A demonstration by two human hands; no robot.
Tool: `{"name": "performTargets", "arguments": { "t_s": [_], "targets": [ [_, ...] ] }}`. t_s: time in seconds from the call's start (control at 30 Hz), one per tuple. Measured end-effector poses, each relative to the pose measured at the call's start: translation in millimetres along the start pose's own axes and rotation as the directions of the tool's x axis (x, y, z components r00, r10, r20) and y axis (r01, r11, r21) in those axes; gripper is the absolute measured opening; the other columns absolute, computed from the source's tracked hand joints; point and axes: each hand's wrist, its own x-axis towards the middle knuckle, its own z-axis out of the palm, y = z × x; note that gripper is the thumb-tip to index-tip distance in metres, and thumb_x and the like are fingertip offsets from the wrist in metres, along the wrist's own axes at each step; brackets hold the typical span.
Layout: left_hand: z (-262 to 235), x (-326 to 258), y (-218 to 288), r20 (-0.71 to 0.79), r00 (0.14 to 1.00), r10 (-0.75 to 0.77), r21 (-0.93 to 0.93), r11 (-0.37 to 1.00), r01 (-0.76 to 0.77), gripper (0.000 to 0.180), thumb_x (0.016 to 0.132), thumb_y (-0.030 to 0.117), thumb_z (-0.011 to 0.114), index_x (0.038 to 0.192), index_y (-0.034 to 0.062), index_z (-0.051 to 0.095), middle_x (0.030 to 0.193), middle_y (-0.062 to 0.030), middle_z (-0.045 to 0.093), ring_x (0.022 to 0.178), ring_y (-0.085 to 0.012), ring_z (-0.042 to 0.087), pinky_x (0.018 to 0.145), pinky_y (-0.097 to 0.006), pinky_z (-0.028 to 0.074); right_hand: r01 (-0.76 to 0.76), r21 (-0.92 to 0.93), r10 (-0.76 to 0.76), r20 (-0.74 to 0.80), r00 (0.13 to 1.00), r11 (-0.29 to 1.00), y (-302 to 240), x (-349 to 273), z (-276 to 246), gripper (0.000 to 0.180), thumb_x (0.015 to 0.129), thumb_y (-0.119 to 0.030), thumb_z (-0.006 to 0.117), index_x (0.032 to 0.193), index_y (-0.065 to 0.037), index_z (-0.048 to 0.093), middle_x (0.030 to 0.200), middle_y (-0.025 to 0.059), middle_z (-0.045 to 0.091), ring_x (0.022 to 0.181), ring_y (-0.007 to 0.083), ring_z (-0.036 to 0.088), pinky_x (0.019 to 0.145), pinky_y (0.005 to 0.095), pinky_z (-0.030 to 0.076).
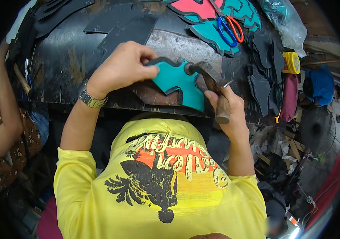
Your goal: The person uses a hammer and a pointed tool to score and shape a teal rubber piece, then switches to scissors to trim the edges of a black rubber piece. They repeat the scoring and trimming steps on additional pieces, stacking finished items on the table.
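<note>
A teal cut-out piece (180, 79) with black folded edges lies at the near edge of the dark worktable, over a brownish slab (150, 95). My left hand (124, 65) pinches its upper left corner between thumb and fingers. In my right hand (232, 107) is a hammer (209, 73), its wooden handle tilted toward me. The hammer's round face is at the piece's upper right edge; whether it touches is not clear. Part of the piece's right side is hidden behind the hammer and my right fingers.
Scissors (228, 31) with blue and red handles rest on teal and pink pieces (199, 10) at the far right. Black cut pieces (260, 89) are stacked by the right edge, near a yellow-lidded tub (292, 63). A co-worker's arm (8, 107) is at the left.
</note>
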Motion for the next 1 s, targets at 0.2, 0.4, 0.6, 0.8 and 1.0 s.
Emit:
{"name": "performTargets", "arguments": {
  "t_s": [0.2, 0.4, 0.6, 0.8, 1.0],
  "targets": [
    [47.7, -12.2, 5.0, -0.182, 0.983, 0.010, -0.386, 0.919, -0.081, 0.031, 0.087, 0.026, 0.083, 0.101, -0.0014, 0.076, 0.084, -0.0072, 0.075, 0.071, -0.0084, 0.065, 0.066, -0.029, 0.053, -0.219, 0.129, 0.218, 0.023, 0.976, 0.967, -2.5, -2.3, 0.5, 0.039, 0.095, -0.003, 0.072, 0.132, -0.004, 0.061, 0.101, 0.0162, 0.074, 0.079, 0.0171, 0.065, 0.078, 0.0294, 0.053],
    [60.3, -2.2, -4.2, -0.382, 0.905, 0.186, -0.037, 0.976, -0.215, 0.026, 0.082, 0.018, 0.079, 0.097, -0.0014, 0.071, 0.083, -0.0189, 0.066, 0.077, -0.0391, 0.066, 0.069, -0.041, 0.053, -0.326, 0.183, 0.325, 0.040, 0.945, 0.927, 1.6, -2.9, -6.8, 0.039, 0.092, 0.002, 0.073, 0.129, -0.001, 0.066, 0.112, 0.0138, 0.075, 0.083, 0.0129, 0.065, 0.079, 0.0271, 0.054],
    [33.8, -5.2, 2.8, -0.049, 0.995, 0.091, -0.204, 0.974, -0.099, 0.026, 0.080, 0.015, 0.082, 0.093, -0.0042, 0.070, 0.076, -0.0097, 0.070, 0.063, -0.0107, 0.060, 0.061, -0.032, 0.051, -0.106, 0.173, 0.098, 0.054, 0.994, 0.979, 15.7, -8.7, -7.0, 0.047, 0.087, 0.008, 0.074, 0.132, -0.002, 0.067, 0.126, 0.0142, 0.073, 0.107, 0.0179, 0.072, 0.091, 0.0287, 0.055],
    [37.2, 5.3, 1.7, -0.010, 0.997, 0.082, -0.159, 0.984, -0.082, 0.025, 0.082, 0.019, 0.078, 0.089, -0.0031, 0.070, 0.077, -0.0151, 0.068, 0.067, -0.0259, 0.065, 0.064, -0.039, 0.052, -0.125, 0.101, 0.121, 0.044, 0.992, 0.987, 10.7, -10.4, -9.6, 0.051, 0.082, 0.011, 0.077, 0.130, -0.003, 0.068, 0.117, 0.0137, 0.074, 0.092, 0.0183, 0.072, 0.085, 0.0272, 0.055],
    [47.0, -6.6, 6.4, -0.154, 0.967, 0.205, -0.114, 0.968, -0.224, 0.020, 0.082, 0.011, 0.077, 0.094, -0.0027, 0.071, 0.078, -0.0129, 0.065, 0.066, -0.0283, 0.063, 0.065, -0.036, 0.050, -0.012, 0.102, 0.008, 0.045, 0.999, 0.995, 0.9, -26.0, -12.3, 0.065, 0.075, 0.014, 0.079, 0.135, -0.009, 0.068, 0.086, 0.0071, 0.065, 0.074, 0.0152, 0.063, 0.073, 0.0220, 0.050]
  ]
}}
